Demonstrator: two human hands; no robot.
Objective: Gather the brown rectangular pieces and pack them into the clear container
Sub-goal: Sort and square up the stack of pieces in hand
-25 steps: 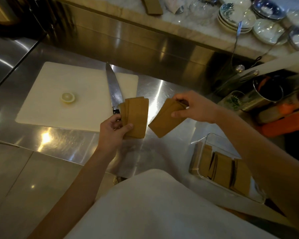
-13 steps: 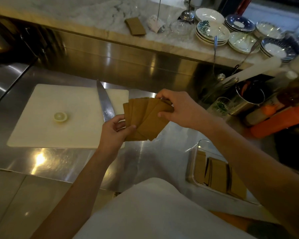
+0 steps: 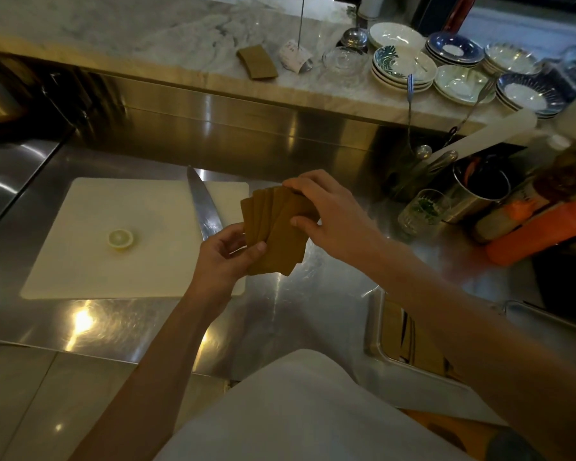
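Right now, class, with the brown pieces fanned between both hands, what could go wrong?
1. The fanned brown pieces, pinched loosely by the left hand and right hand, might slip onto the steel counter.
2. The knife lies close beside the left hand.

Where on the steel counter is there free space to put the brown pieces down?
Bare steel counter lies between the cutting board and the clear container, and along the near edge. The right end is crowded with the glass, metal cup and bottles.
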